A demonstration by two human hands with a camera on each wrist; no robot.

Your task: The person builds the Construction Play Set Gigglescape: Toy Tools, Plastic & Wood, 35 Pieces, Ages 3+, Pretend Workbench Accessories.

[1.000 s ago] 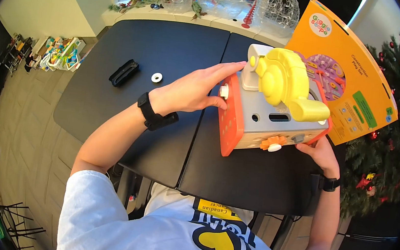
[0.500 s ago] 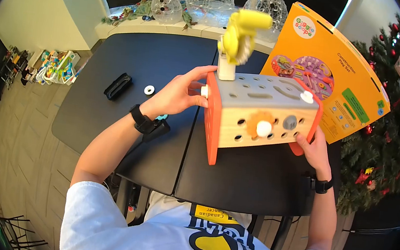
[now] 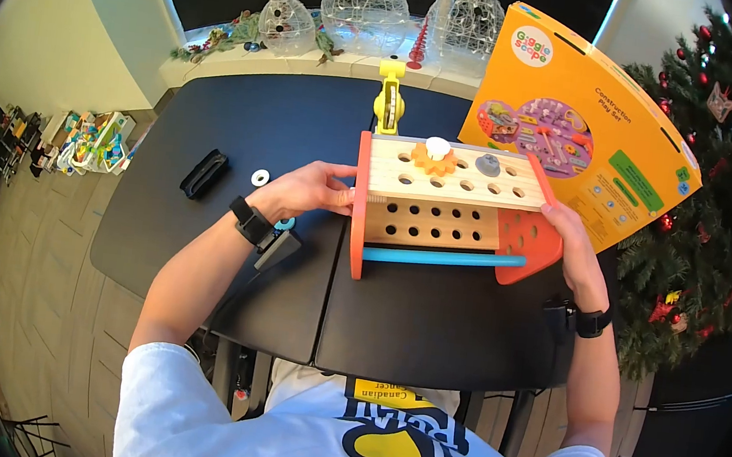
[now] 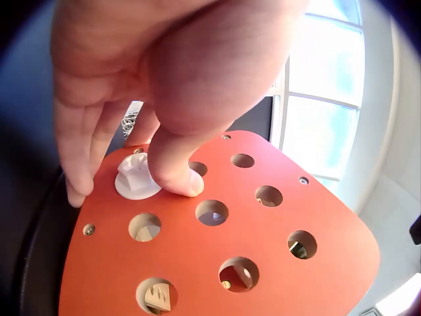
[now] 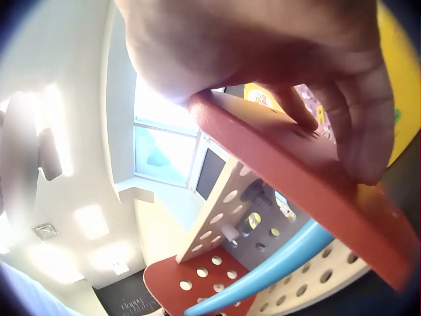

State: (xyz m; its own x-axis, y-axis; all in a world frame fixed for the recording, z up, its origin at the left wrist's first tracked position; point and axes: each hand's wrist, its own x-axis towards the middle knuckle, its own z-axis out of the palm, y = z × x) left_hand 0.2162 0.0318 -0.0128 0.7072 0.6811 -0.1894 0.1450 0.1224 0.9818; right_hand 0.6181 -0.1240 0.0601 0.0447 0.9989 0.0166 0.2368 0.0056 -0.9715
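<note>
A wooden toy box (image 3: 447, 192) with red end panels and a blue rod (image 3: 444, 258) is tilted, its holed inside facing the person. The left hand (image 3: 312, 191) holds its left end; in the left wrist view the thumb presses the red panel (image 4: 243, 224) beside a white knob (image 4: 137, 176). The right hand (image 3: 575, 252) grips the right end, its fingers against the outer face of the red panel (image 5: 283, 158) in the right wrist view. An orange gear (image 3: 434, 162) with a white bolt and a grey screw (image 3: 488, 164) sit on the wooden face. A yellow piece (image 3: 389, 100) stands behind the left end.
A black tray-like item (image 3: 204, 175) and a white ring (image 3: 260, 178) lie on the dark table (image 3: 156, 245) at left. Near the left wrist is a small teal piece (image 3: 285, 224). An orange box (image 3: 568, 116) stands behind right, before a decorated tree (image 3: 697, 257).
Both hands have tipped the toy box, turning its grey top away and bringing its inside and blue rod into view. The yellow piece has swung to the back.
</note>
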